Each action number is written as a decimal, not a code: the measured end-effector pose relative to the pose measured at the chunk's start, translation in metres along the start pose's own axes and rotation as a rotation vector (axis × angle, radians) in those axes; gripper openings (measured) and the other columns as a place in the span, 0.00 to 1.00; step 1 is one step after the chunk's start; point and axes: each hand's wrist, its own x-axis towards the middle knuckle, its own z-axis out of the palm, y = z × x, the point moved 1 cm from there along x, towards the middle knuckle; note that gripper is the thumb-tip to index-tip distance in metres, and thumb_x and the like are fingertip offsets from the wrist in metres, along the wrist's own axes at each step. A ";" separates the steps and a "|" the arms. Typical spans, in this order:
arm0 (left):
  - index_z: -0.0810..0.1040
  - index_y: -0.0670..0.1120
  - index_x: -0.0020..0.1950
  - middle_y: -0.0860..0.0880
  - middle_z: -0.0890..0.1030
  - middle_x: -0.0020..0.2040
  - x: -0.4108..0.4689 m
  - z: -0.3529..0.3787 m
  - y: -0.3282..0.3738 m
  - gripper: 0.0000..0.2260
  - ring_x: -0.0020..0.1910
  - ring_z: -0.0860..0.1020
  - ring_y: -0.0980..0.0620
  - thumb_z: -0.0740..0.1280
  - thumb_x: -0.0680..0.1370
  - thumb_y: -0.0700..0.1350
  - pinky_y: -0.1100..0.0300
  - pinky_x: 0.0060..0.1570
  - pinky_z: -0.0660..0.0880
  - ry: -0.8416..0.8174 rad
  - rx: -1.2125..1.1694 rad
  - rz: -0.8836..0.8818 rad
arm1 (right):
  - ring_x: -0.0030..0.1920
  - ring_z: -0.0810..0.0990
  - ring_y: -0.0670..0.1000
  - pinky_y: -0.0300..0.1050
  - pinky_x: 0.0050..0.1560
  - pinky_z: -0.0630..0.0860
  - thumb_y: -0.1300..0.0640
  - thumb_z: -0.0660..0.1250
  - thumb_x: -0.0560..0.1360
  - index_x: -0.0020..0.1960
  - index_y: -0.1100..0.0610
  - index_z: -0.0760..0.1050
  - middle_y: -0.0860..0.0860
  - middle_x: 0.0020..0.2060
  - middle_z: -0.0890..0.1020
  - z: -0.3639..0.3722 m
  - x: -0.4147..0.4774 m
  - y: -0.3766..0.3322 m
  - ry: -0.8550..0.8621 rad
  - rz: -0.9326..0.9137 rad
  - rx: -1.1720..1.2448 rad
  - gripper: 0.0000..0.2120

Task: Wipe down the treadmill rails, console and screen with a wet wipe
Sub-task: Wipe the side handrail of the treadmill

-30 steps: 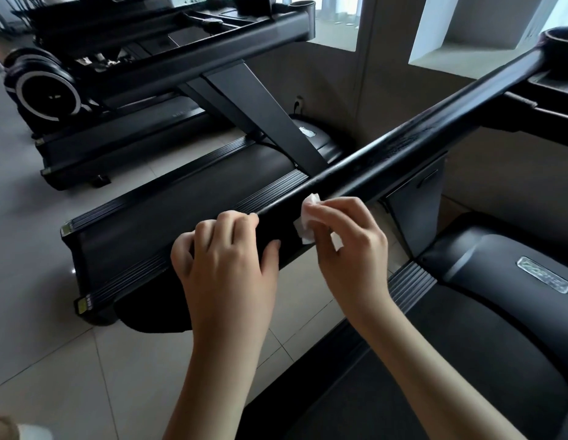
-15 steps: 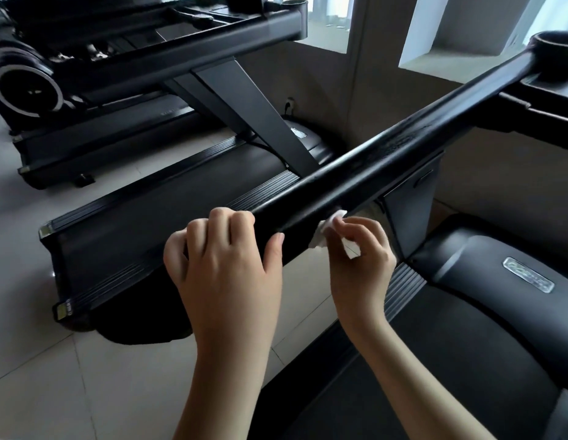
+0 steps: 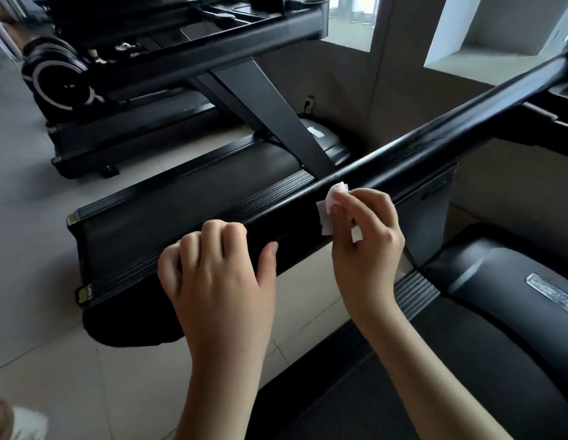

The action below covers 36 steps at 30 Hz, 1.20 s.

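This is a gym or fitness room. Three black treadmills with long dark running belts stand side by side on a pale tiled floor, and a black machine with a white-ringed flywheel stands behind them.

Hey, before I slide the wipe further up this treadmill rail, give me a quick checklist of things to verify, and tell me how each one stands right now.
1. Grip on the wet wipe: ok, the right hand pinches it between fingers and thumb.
2. Wipe in contact with the rail: ok, it is pressed on the rail's near side.
3. Rail steadied: ok, the left hand grips it, fingers curled over the top.
4. Rail ahead of the wipe free of things: ok, nothing lies on it as far as the view shows.
5. Wipe wet enough: cannot tell.
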 end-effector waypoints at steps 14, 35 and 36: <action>0.80 0.46 0.54 0.47 0.79 0.47 -0.001 -0.003 0.010 0.13 0.49 0.70 0.45 0.66 0.74 0.51 0.46 0.54 0.63 -0.038 0.079 -0.072 | 0.47 0.79 0.51 0.49 0.53 0.69 0.58 0.67 0.76 0.47 0.56 0.84 0.49 0.44 0.83 -0.005 0.025 -0.001 -0.215 -0.257 -0.137 0.07; 0.79 0.45 0.57 0.45 0.78 0.52 -0.001 0.002 0.018 0.15 0.53 0.69 0.43 0.65 0.75 0.51 0.43 0.56 0.62 -0.070 0.090 -0.078 | 0.42 0.76 0.45 0.40 0.43 0.74 0.76 0.73 0.66 0.41 0.62 0.79 0.47 0.43 0.76 -0.013 -0.010 0.046 -0.009 0.169 -0.025 0.11; 0.79 0.44 0.57 0.45 0.78 0.52 -0.001 0.002 0.019 0.15 0.53 0.69 0.44 0.65 0.74 0.51 0.44 0.56 0.62 -0.071 0.080 -0.085 | 0.43 0.75 0.44 0.38 0.43 0.74 0.75 0.73 0.67 0.41 0.63 0.79 0.48 0.43 0.77 -0.012 -0.011 0.044 -0.024 0.160 -0.017 0.10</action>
